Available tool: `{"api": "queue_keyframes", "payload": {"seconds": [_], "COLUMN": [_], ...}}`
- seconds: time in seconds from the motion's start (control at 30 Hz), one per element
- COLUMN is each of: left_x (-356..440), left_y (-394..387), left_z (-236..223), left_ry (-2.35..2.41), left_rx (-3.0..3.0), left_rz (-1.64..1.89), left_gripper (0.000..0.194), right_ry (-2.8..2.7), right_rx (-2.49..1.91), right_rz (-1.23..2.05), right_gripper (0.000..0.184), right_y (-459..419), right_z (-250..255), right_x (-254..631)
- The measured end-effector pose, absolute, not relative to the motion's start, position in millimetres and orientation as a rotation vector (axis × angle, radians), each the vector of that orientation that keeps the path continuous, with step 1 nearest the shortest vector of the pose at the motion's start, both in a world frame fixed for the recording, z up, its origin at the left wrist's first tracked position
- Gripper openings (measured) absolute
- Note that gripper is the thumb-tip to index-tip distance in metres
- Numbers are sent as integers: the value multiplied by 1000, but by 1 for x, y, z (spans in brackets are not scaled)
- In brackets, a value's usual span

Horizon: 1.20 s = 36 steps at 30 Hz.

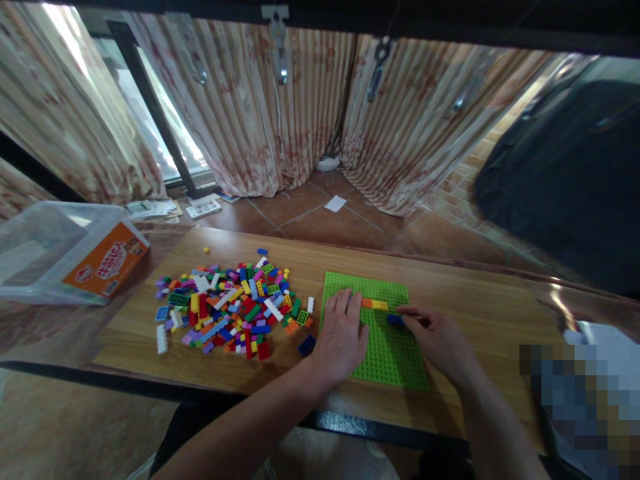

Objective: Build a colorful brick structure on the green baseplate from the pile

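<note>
A green studded baseplate point(385, 360) lies on the wooden table. Across its upper part runs a short row of orange and yellow bricks point(375, 304). My left hand point(343, 330) rests flat over the plate's left side, fingers stretched out and covering the row's left end. On the right, my right hand point(430, 333) pinches a dark blue brick point(395, 320) between thumb and fingers, just below and right of the yellow brick. Whether the blue brick is pressed onto the studs cannot be made out. Another dark blue brick point(307, 345) sits on the table left of my left wrist.
A large heap of mixed coloured bricks point(235, 310) spreads over the table's left half. Beyond the table's left end stands a clear plastic bin point(55, 233) with an orange label. Patterned curtains point(250, 113) hang behind; a white paper point(335, 203) lies on the tiled floor.
</note>
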<state>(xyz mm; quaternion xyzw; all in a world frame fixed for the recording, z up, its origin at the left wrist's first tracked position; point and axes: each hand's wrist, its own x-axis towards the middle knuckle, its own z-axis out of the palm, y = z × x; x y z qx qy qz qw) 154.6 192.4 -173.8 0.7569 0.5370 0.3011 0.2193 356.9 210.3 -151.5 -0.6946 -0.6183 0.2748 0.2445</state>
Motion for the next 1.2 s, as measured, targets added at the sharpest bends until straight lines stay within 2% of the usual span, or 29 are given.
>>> {"api": "queue_keyframes", "payload": {"seconds": [0.17, 0.37, 0.7, 0.87, 1.2], "left_x": [154, 153, 153, 151, 146], "left_y": [193, 193, 192, 191, 198], "left_z": [-174, -175, -171, -166, -167], "left_ry": [1485, 1473, 1471, 1437, 1485], "left_rx": [2089, 2102, 2146, 2231, 1992], "left_rz": [839, 849, 799, 765, 1020], "left_gripper": [56, 55, 52, 49, 51], "right_ry": [-1738, -1775, -1763, -1778, -1767], "right_rx": [-1917, -1884, -1986, -2064, -2044], "right_rz": [801, 706, 597, 529, 543], "right_gripper": [43, 33, 34, 29, 28], "right_y": [207, 207, 207, 206, 206], "right_z": [-149, -153, -156, -154, -154], "right_x": [355, 349, 331, 324, 323]}}
